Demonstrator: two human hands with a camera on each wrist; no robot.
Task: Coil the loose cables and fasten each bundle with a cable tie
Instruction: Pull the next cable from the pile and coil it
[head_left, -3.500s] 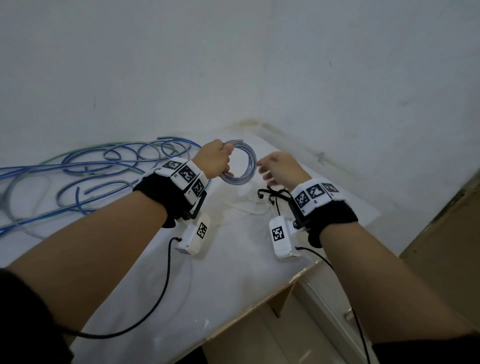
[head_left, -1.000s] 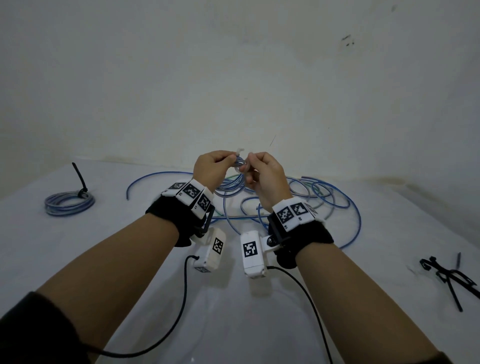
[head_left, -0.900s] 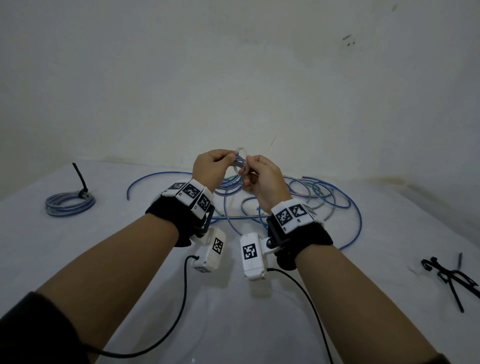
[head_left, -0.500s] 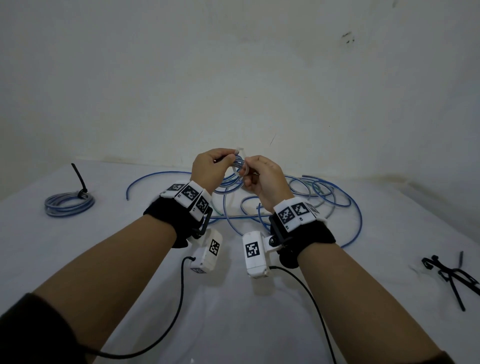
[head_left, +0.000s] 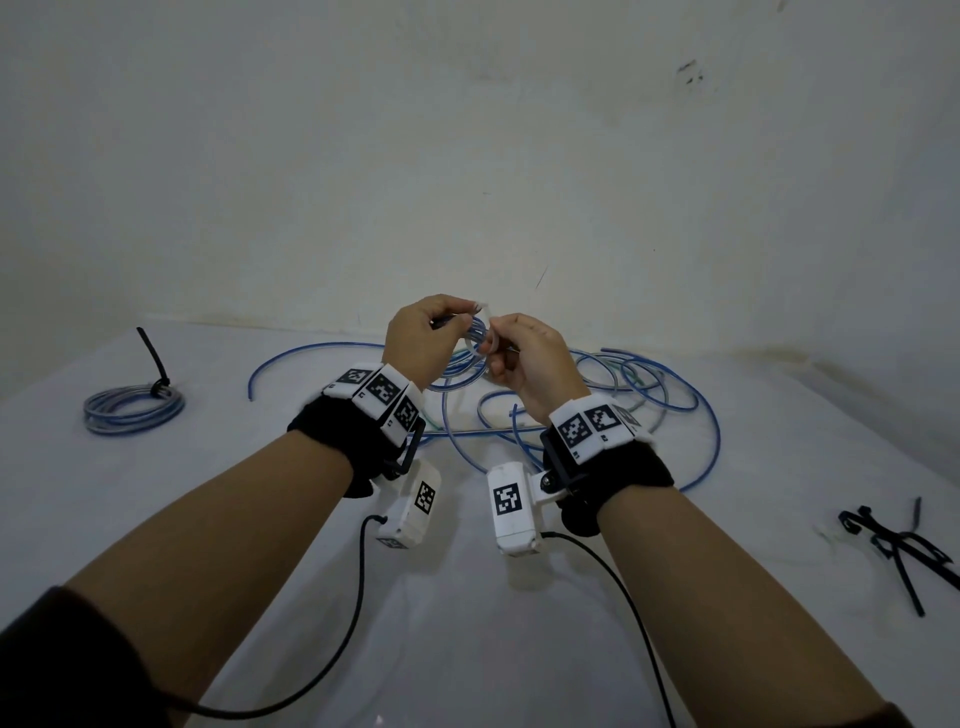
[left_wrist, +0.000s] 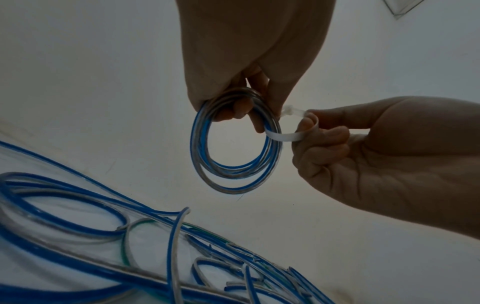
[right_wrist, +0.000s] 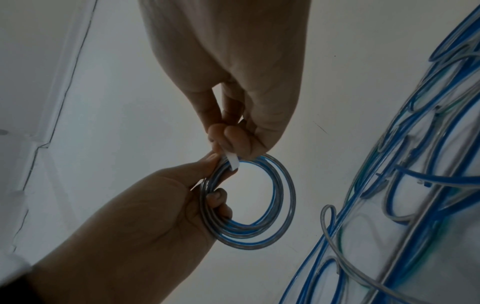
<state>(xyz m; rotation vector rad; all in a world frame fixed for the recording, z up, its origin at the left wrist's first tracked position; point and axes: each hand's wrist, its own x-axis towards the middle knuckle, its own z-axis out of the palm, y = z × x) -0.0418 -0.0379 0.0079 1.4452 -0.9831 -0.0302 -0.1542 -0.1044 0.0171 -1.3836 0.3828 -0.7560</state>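
Head view: both hands are raised above the tabletop (head_left: 467, 649), close together. The left hand (head_left: 418, 340) grips a small coil (head_left: 475, 338) of blue-and-clear cable; the right hand (head_left: 530, 358) pinches a white cable tie (head_left: 491, 338) at the coil's rim. Behind them a tangle of loose cables (head_left: 597, 410) lies uncoiled on the tabletop. Far left sits a finished bundle (head_left: 132, 408) with a black tie standing up from it. Spare black ties (head_left: 898, 545) lie at the right edge.

Left wrist view: the fingers curl through the coil's upper arc, thumb outside, clamping several turns together. The white tie loops from the coil's right side round to the right hand's fingertips; its head sits just beside the coil. Whether the tail is threaded through the head cannot be told.

Right wrist view: thumb and forefinger are closed on the tie strap where it meets the coil.

Assessment: the cable looks light, springy and smooth-jacketed, so turns will likely fan apart if the left hand's hold slackens. Best held across all turns beside the tie. The strap is thin and flexible; grip it near its tail for pulling.
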